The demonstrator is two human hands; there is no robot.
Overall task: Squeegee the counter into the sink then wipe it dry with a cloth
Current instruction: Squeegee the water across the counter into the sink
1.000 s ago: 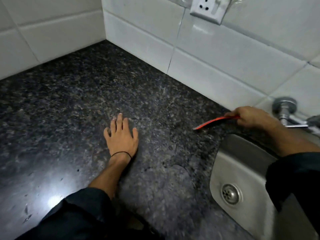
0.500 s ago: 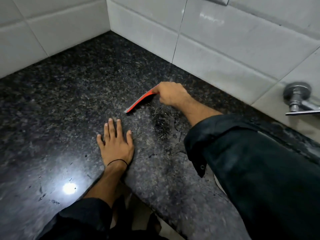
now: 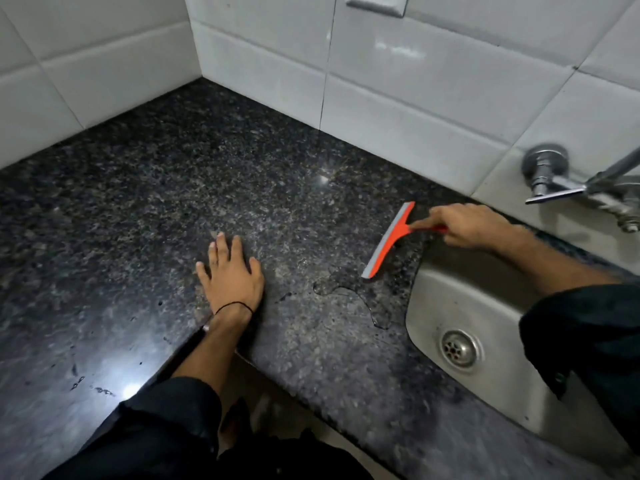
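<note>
A dark speckled granite desk (image 3: 173, 188) runs into a corner of white wall tiles (image 3: 398, 88), with a steel sink (image 3: 433, 306) sunk into its right end and a round drain (image 3: 458, 348) in the basin floor. A chrome tap (image 3: 554, 178) juts from the wall above the sink's back edge, and the lower edge of a wall socket (image 3: 375, 3) shows at the top of the view. A shallow puddle (image 3: 349, 292) lies on the desk just left of the sink's rim, with a few small droplets near the front edge at the left.

The right hand (image 3: 464, 226) is closed around the handle of an orange squeegee (image 3: 389, 239), forefinger stretched along the handle towards the blade. The blade stands at a slant near the sink's back-left corner, its lower end at the puddle's edge; whether the rubber lip presses on the stone along its whole length cannot be told. The right forearm crosses above the basin, and its dark sleeve covers part of the sink's right side.

The left hand (image 3: 230, 275) lies flat and open, palm down, fingers loosely spread, on the desk close to the front edge, holding nothing. A thin black band (image 3: 233, 306) circles its wrist.

Between the left hand and the squeegee the stone is bare, as is the wide stretch back to the corner. Only a narrow strip of desk separates the blade from the sink rim.
</note>
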